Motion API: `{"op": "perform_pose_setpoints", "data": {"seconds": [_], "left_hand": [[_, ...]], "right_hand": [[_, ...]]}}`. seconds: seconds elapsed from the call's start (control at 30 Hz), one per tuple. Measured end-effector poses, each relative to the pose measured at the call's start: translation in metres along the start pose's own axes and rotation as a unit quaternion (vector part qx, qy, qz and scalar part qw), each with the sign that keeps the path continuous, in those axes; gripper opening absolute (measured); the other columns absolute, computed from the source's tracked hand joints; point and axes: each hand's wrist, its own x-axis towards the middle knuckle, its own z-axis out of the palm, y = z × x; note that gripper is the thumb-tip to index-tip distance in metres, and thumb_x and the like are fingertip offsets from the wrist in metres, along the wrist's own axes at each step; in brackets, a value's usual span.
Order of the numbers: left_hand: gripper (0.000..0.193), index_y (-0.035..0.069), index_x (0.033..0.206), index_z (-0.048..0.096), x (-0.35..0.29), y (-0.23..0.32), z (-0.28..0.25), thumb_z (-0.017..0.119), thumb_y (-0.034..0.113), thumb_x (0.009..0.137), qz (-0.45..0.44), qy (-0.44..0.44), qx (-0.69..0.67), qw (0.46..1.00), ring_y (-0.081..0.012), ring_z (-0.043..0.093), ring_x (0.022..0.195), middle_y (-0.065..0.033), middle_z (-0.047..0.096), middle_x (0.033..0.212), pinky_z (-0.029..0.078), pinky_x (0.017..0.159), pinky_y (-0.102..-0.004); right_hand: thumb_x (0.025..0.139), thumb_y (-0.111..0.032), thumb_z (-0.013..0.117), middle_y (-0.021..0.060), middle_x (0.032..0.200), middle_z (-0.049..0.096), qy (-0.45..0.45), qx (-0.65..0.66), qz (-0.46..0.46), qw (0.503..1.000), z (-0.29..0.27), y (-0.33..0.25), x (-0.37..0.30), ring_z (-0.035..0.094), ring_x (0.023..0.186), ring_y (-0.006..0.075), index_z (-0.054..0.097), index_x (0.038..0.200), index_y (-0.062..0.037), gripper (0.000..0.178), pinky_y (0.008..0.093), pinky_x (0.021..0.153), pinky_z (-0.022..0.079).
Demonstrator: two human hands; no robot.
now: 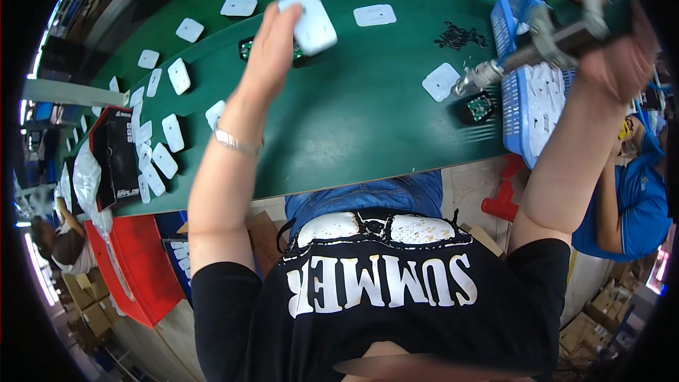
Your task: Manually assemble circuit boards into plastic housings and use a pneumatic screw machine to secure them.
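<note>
My left hand (272, 46) is raised over the table, its fingers closed on the edge of a white rounded-square cover (315, 22). Partly behind that hand sits a black box with a green circuit board (246, 48). At the upper right my right hand (621, 64), blurred by motion, grips a metal power screwdriver (544, 48) whose tip points left and down. Below the tip stands an open black box with a green board (477, 107). A white cover (441, 82) lies beside this box, to its left.
Small black screws (460, 35) lie in a loose pile. A blue basket (518, 110) holding white parts stands at the right. Several white-topped units (172, 133) fill the table's left side, near a black carton (115, 159). A person in blue (629, 205) is at right.
</note>
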Motion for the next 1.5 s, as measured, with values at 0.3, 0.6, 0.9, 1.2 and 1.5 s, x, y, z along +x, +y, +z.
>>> {"op": "perform_pose_setpoints", "data": {"seconds": [0.3,0.6,0.9,1.2,1.5], "left_hand": [[0.056,-0.007,0.113,0.048,0.158,-0.061,-0.015,0.049,0.038,0.080,0.030,0.067,0.243,0.967,-0.0321,0.053,0.103,-0.0227,0.056,0.109,0.040,0.087,-0.0346],[0.049,0.000,0.118,0.048,0.155,-0.053,-0.015,0.053,0.031,0.080,0.101,0.069,0.563,0.817,-0.0345,0.045,0.113,-0.0215,0.052,0.116,0.036,0.096,-0.0404],[0.062,0.009,0.128,0.036,0.220,-0.045,0.115,0.053,-0.005,0.070,0.281,-0.246,0.591,0.715,-0.0279,0.037,0.122,-0.0129,0.041,0.130,0.034,0.100,-0.0357],[0.035,0.010,0.103,0.058,0.253,-0.071,0.104,0.065,0.020,0.070,0.146,-0.237,0.584,0.763,-0.0209,0.060,0.082,-0.0113,0.063,0.089,0.048,0.074,-0.0306],[0.040,0.006,0.109,0.053,0.210,-0.028,0.016,0.066,0.017,0.073,0.266,-0.280,0.461,0.799,-0.0167,0.057,0.083,-0.0094,0.059,0.088,0.046,0.074,-0.0292]], "right_hand": [[0.087,-0.024,0.054,0.0048,0.062,0.057,0.077,-0.132,0.033,0.988,0.032,0.016,0.020,0.058,0.054,0.0119,0.055,0.074,-0.0047,0.024,0.0217,0.048,0.049],[0.089,-0.024,0.050,0.0093,0.086,0.054,0.011,-0.178,0.044,0.983,-0.006,0.004,0.012,0.054,0.078,0.0126,0.052,0.095,0.0035,0.029,0.0221,0.067,0.047],[0.080,-0.017,0.063,0.0125,0.117,0.051,0.079,-0.211,0.040,0.973,-0.025,-0.004,-0.012,0.049,0.110,0.0193,0.037,0.127,0.0004,0.057,0.0294,0.095,0.036],[0.080,-0.007,0.061,0.0110,0.104,0.056,0.157,-0.228,0.226,0.934,-0.016,-0.029,-0.160,0.053,0.098,0.0175,0.051,0.111,0.0026,0.035,0.0326,0.089,0.040],[0.085,-0.011,0.058,0.0076,0.096,0.059,-0.062,-0.030,0.346,0.936,0.031,0.020,-0.170,0.057,0.088,0.0122,0.051,0.113,-0.0011,0.031,0.0251,0.077,0.046]]}}
